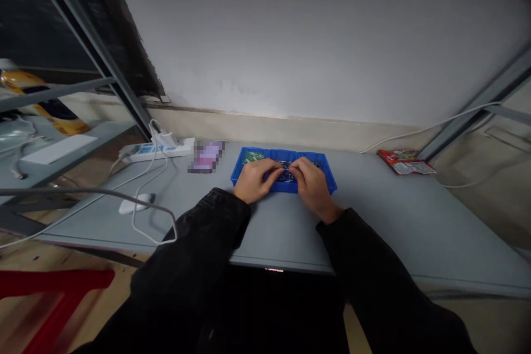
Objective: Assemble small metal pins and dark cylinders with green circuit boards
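The blue plastic tray sits at twelve o'clock from me on the table, and both my hands are at it. Small silvery metal pieces lie in its middle, too small and too shadowed for me to name. My left hand comes in from the seven o'clock side and rests over the near left part of the tray. My right hand mirrors it from the other side. Both are curled, not spread, with the fingertips nearly meeting above those pieces, but I can't tell whether either hand is actually gripping one. A green piece lies in the tray's far left corner.

The grey table carries everything else. Just beside the tray, at eleven o'clock, is a pixelated flat object, blurred past naming. Beyond it, toward ten o'clock, lies a white power strip with a plug and white cables trailing from it. A white computer mouse sits nearer me at nine o'clock. Red printed packets lie well apart at two o'clock, near the table's far edge. My black sleeves run back toward me, and a red chair shows at eight o'clock, below the table.
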A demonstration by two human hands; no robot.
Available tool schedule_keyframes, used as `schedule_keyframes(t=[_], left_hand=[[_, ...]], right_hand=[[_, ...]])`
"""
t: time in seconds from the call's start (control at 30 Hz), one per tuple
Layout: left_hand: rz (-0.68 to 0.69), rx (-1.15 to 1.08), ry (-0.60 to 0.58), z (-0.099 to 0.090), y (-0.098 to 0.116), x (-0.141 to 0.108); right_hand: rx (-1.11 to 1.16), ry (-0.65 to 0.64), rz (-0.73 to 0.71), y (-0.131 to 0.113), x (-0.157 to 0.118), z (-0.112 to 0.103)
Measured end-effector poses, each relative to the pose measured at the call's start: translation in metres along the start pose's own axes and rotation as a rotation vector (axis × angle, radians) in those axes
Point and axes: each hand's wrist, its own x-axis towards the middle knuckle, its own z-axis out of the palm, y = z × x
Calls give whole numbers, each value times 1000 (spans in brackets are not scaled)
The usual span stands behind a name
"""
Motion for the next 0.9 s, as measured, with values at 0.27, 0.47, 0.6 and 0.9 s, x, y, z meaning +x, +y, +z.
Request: schedule_keyframes(t=[0.27, 0.47, 0.6, 0.9], left_hand=[[-17, -1, 11, 0, -1, 0], [-20, 0, 11, 0, -1, 0], [-23, -1, 20, 0, -1, 0], [-5, 2, 26, 1, -1, 0]], right_hand=[[38, 5, 15, 2, -2, 1], [-7, -9, 8, 0, -1, -1], [17, 0, -9, 0, -1, -1], [14, -1, 3, 0, -2, -1]])
